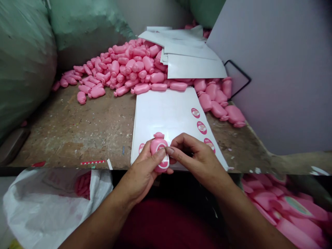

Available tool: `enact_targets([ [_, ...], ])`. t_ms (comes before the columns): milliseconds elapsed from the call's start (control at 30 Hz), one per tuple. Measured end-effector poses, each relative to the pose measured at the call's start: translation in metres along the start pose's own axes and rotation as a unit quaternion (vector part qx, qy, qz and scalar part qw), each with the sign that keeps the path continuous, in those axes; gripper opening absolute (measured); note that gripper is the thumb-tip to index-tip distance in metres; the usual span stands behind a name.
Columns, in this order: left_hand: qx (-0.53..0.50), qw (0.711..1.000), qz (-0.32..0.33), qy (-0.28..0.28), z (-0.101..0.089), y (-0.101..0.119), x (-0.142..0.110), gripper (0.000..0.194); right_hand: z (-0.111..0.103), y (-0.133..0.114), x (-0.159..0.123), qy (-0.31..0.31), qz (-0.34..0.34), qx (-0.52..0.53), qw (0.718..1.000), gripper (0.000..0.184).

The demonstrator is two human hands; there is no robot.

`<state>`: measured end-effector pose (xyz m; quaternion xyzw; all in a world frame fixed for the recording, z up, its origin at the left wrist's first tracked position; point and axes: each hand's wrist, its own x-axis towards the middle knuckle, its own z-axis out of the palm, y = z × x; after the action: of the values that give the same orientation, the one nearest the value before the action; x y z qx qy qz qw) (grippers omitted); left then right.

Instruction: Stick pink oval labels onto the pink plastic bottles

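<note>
My left hand (146,166) is wrapped round a small pink plastic bottle (157,142), held upright above the front edge of the table. An oval pink-and-white sticker (164,159) covers the front of the bottle, and my left thumb presses on it. My right hand (193,157) is closed in a pinch, its thumb tip at the right edge of that sticker. Beneath both hands lies a white sticker sheet (163,110), with several round stickers (201,127) along its right side and one at its left edge. The right fingers are partly hidden behind the thumb.
Pink bottles (129,65) are heaped at the back, with more white sheets (194,65) on top. Green sacks (85,31) stand behind. A black metal handle (242,74) juts out at right. Below are a white bag (52,207) and more pink bottles (287,207).
</note>
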<state>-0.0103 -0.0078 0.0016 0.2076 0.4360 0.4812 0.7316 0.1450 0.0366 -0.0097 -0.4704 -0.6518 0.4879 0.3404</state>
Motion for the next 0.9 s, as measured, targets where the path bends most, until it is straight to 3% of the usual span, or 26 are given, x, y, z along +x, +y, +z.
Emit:
enact_targets([
  [133,0.006,1.0,-0.003,-0.028,0.001,0.001,-0.003,0.038,-0.007,-0.002,-0.003,0.094,-0.037,-0.082,0.991,0.018],
  [233,0.002,0.999,-0.016,-0.037,0.002,0.001,-0.006,0.058,-0.002,-0.006,-0.004,0.063,-0.018,-0.032,0.997,0.018],
  [333,0.015,0.999,-0.026,-0.026,0.003,0.0,-0.009,0.076,0.007,-0.007,-0.001,0.014,0.012,0.028,0.999,0.029],
  [433,0.019,0.998,-0.047,-0.045,0.006,0.0,-0.008,0.075,0.009,-0.002,0.008,0.01,0.02,0.104,0.994,0.027],
  [567,0.002,0.995,-0.08,-0.066,0.0,0.009,-0.007,0.071,0.0,0.006,0.015,0.059,0.01,0.127,0.99,0.028],
  [633,0.038,0.996,-0.073,-0.037,-0.022,0.02,-0.019,0.066,-0.01,0.007,0.014,0.089,0.008,0.112,0.99,0.028],
  [733,0.209,0.974,-0.044,0.075,-0.093,0.037,-0.063,0.06,-0.029,0.013,0.009,0.145,0.012,0.068,0.987,0.028],
  [833,0.462,0.871,-0.034,0.163,-0.182,0.055,-0.117,0.055,-0.043,0.023,0.007,0.187,0.015,0.025,0.982,0.026],
  [900,0.576,0.782,0.016,0.236,-0.218,0.067,-0.137,0.054,-0.046,0.031,0.009,0.207,0.013,-0.009,0.978,0.025],
])
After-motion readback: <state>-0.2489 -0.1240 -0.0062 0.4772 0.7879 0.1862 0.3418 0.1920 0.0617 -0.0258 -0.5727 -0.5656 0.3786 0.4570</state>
